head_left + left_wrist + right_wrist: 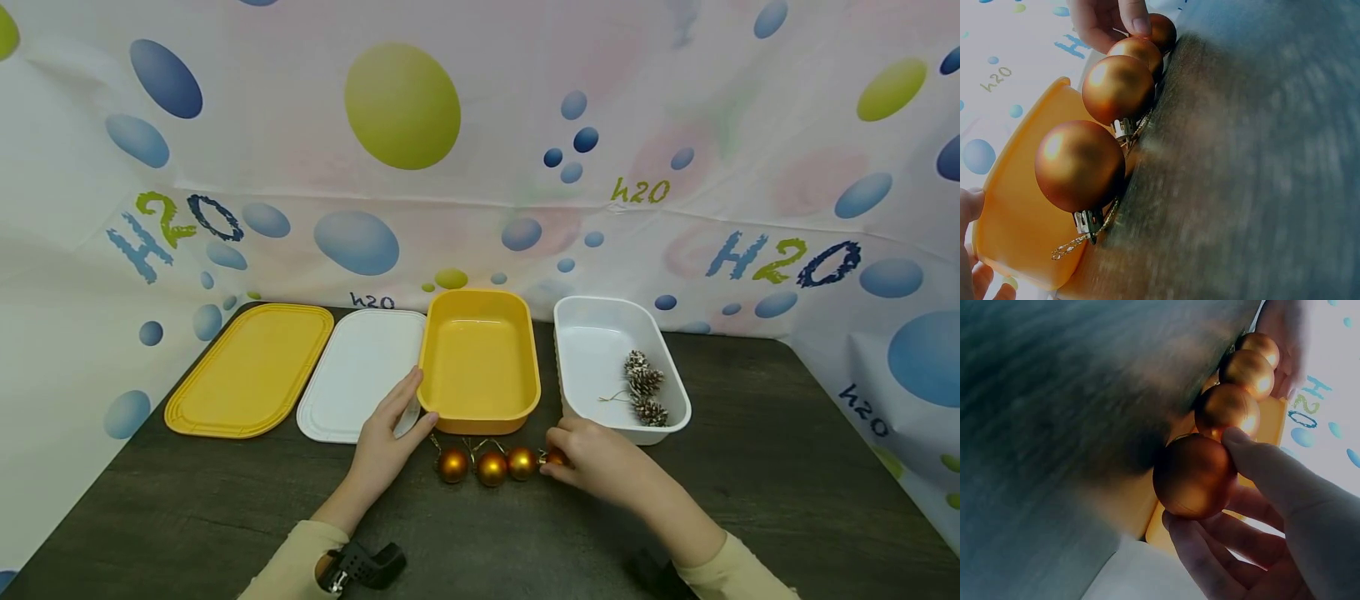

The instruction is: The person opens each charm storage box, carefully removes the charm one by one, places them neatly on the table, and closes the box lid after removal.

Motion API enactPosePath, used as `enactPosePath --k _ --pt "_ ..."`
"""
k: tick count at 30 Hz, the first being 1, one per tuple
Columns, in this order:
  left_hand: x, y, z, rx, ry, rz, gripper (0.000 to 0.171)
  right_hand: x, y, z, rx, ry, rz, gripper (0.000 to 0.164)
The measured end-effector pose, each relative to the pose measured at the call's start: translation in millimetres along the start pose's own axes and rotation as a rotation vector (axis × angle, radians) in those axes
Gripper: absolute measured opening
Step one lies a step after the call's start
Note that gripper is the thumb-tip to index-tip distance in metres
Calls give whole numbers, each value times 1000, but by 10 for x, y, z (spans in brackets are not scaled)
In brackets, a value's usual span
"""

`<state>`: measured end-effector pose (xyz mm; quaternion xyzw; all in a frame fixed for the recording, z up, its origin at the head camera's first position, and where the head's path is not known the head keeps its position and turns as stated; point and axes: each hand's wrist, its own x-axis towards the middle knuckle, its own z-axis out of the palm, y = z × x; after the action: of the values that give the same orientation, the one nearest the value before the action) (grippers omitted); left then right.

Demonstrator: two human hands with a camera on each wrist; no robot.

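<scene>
My right hand pinches an orange-gold Christmas bauble between thumb and fingers, at the right end of a row. Three matching baubles lie to its left on the dark table, with metal caps and gold cords. Behind the row stands a deep yellow plastic container with nothing inside. Against its front left corner rests my left hand, fingers extended along the side and thumb at the front rim. In the head view, the right hand hides most of the held bauble.
To the right, a white container holds several frosted pine cones. A white lid and a yellow lid lie flat to the left. A patterned curtain hangs behind the dark table.
</scene>
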<state>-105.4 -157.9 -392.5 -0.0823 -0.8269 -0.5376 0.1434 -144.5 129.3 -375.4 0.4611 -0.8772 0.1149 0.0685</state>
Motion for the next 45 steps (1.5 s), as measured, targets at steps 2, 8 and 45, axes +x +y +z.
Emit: enactPosePath --k 2,8,45 --pt "0 -1 1 -1 2 0 60 -3 -1 10 5 -4 13 21" --pt "2 3 6 0 6 -3 60 -24 -2 23 36 10 32 16" --pt "6 -14 10 -4 3 11 60 -298 -75 -300 98 21 266 9"
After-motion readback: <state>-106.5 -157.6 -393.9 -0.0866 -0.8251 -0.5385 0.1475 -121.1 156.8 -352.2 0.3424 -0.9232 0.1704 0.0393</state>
